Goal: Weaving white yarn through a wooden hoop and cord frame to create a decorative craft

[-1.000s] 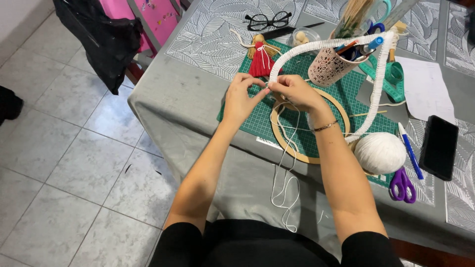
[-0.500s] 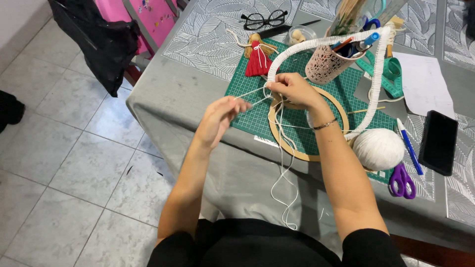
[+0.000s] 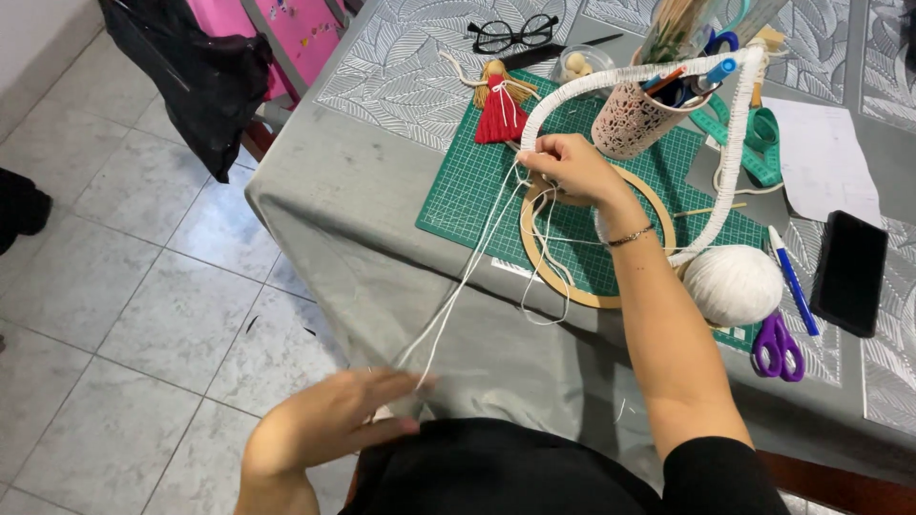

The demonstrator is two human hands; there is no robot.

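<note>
Right hand (image 3: 572, 170) pinches white cord (image 3: 468, 277) against wooden hoop (image 3: 572, 286) on the green mat (image 3: 468, 191). Left hand (image 3: 329, 420), fingers loosely closed, holds cord's far end taut, well off the mat. Yarn ball (image 3: 733, 284), purple scissors (image 3: 778, 345) right of hoop; pen cup (image 3: 634, 119) behind.

Open grey tablecloth (image 3: 363, 191) left of green cutting mat (image 3: 468, 191); right side crowded by yarn ball (image 3: 733, 284), scissors (image 3: 780, 345).

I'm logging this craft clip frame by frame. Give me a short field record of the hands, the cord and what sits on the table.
left hand: low near the lap, pulling white cord taut
right hand: pinching the cord at the cord-wrapped hoop
wooden ring: flat on the green cutting mat
ball of cord: right of the ring
purple scissors: beside the ball
red tassel doll: at the mat's far edge
</note>
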